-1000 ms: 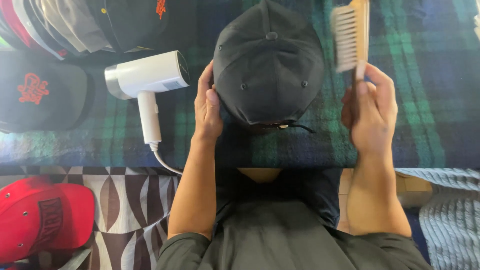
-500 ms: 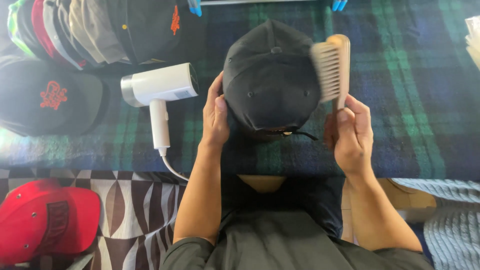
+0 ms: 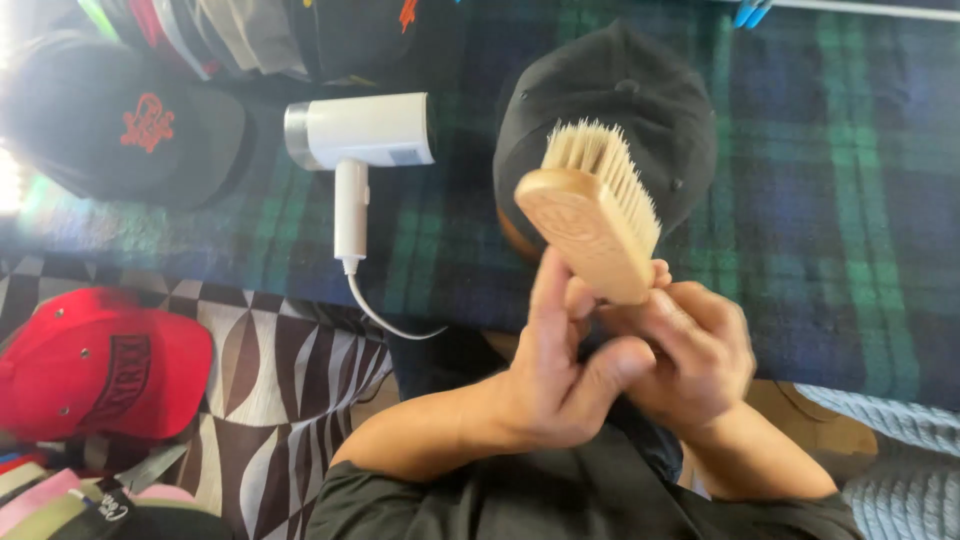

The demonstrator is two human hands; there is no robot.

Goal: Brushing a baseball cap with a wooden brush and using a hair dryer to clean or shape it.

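A: Head view: both hands meet at the wooden brush (image 3: 590, 225), right hand (image 3: 690, 350) gripping its handle, left hand (image 3: 555, 365) fingering it.

B: So brushing's paused; the black cap (image 3: 640, 110) lies just beyond, untouched. Resuming probably needs the left hand steadying it.

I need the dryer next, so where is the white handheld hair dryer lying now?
In the head view the white handheld hair dryer lies on the plaid blanket, upper left, between the black cap with orange embroidery and the plain black cap.
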